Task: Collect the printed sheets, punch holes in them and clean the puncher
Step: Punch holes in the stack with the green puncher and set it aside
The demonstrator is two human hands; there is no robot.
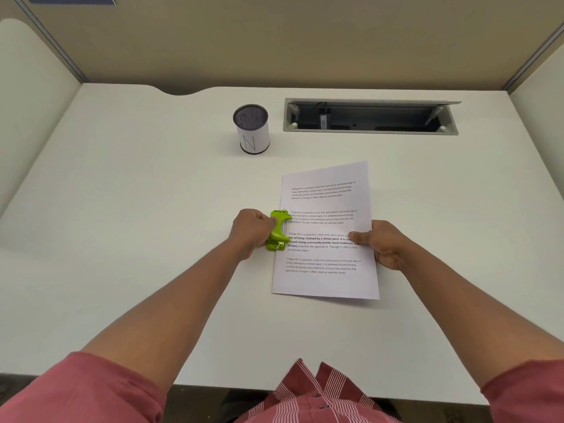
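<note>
Printed sheets [326,261] lie in a stack on the white desk [152,239], text facing up. A lime-green hole puncher [278,230] sits over the stack's left edge, about halfway along it. My left hand [251,232] grips the puncher from the left, thumb on its lever. My right hand [381,244] pinches the stack's right edge, thumb on top of the paper and fingers curled at the edge.
A black mesh cup [251,129] wrapped in white paper stands behind the sheets. An open cable tray [370,116] is set into the desk at the back right. Beige partition walls [274,41] surround the desk on three sides.
</note>
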